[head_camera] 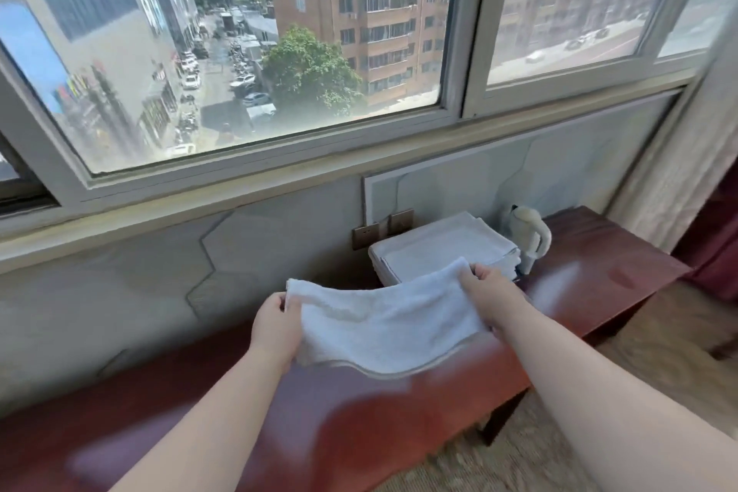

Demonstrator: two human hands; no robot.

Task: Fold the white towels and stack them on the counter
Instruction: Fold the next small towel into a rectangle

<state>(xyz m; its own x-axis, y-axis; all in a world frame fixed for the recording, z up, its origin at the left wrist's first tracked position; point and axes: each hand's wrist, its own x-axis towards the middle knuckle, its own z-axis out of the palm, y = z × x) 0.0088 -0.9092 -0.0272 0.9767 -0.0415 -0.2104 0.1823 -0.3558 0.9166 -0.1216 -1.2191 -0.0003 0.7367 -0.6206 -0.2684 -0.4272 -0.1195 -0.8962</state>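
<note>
The left hand [275,328] and right hand [485,294], fingers curled, each pinch an end of a folded white towel [383,326] above the reddish counter [399,411], just before the towel stack [439,248].

Single wide-angle view from head height, facing forward and down along both forearms. Set behind and above left hand [275,326] and right hand [485,294], both at arm's reach, low centre, gripping white towel [383,324]. Just beyond right hand: folded stack [439,248] on counter [599,272]. Far beyond and above hands: window [279,52], filling upper half, frame lines bowed by lens. Right of right hand: strip of carpeted floor [679,332].
</note>
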